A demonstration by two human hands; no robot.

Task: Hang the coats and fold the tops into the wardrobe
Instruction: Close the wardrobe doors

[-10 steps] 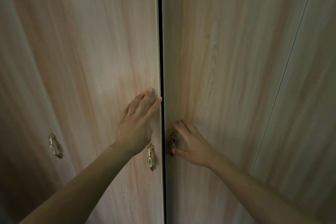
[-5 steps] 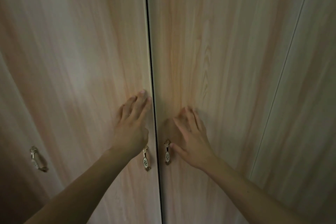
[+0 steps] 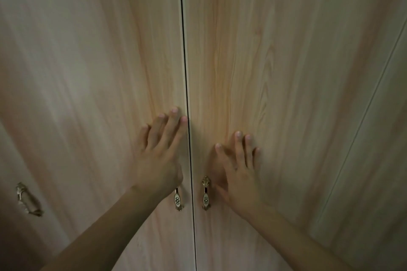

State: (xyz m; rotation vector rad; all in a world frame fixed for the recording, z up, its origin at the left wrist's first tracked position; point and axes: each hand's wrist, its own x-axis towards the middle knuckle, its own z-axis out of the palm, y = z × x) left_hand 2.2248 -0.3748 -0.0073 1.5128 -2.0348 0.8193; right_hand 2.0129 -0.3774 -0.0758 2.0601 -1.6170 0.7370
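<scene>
Two light wood wardrobe doors fill the view, meeting at a thin dark seam. My left hand (image 3: pixel 159 156) lies flat on the left door (image 3: pixel 99 72), fingers spread, fingertips beside the seam. My right hand (image 3: pixel 239 174) lies flat on the right door (image 3: pixel 275 61), fingers apart, just right of its brass handle (image 3: pixel 206 193). The left door's brass handle (image 3: pixel 178 200) shows partly below my left wrist. Both hands hold nothing. No coats or tops are in view.
A third brass handle (image 3: pixel 27 200) sits on another door panel at the far left. A further panel seam (image 3: pixel 363 105) runs diagonally on the right. The room is dim.
My right hand let go of the right door's handle and now lies flat on the door above it. The gap between the doors has narrowed to a thin seam.
</scene>
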